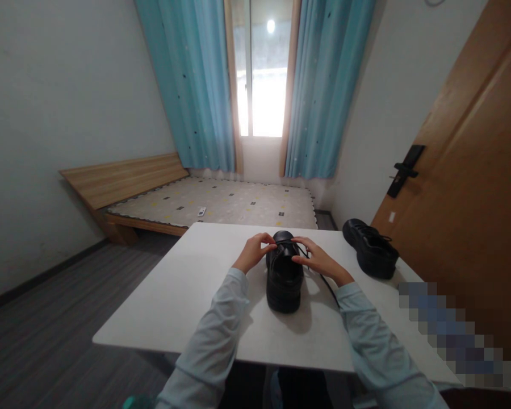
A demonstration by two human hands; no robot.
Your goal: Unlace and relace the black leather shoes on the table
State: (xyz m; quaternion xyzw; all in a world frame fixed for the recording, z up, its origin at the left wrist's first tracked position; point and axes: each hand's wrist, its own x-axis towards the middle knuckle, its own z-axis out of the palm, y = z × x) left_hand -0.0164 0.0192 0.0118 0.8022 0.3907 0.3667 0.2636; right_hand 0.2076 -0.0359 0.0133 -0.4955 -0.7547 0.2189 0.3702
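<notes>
Pinching at the lace area from both sides, two hands work on a black shoe (pixel 284 276) that sits mid-surface, toe pointing away toward the window. Left to right: left hand (pixel 254 251) is at the shoe's left top edge, fingers curled as if gripping a lace end, though the lace itself is too small to see there. Right hand (pixel 319 259) rests on the right top edge, fingers bent over the tongue area; a thin black lace (pixel 323 279) trails out from under it and runs back toward the wrist along the white surface (pixel 174 295). Whether that hand actually clamps the lace, cannot tell for sure; it looks like a light pinch.

Handling, as a judgement: shoe looks chunky-soled, moderately heavy, stiff at sole and softer at upper, smooth leather-like finish so slightly slippery. Not fragile. Best hold is around the heel or by the sides of the sole; lace is limp and thin, needs a fingertip pinch near its end.

Second shoe (pixel 371 248) stands well apart on the right, near the surface edge by the door (pixel 472 199).

Writing: no brand, label or text readable on either shoe. Blurred patch at lower right hides whatever is there.
</notes>
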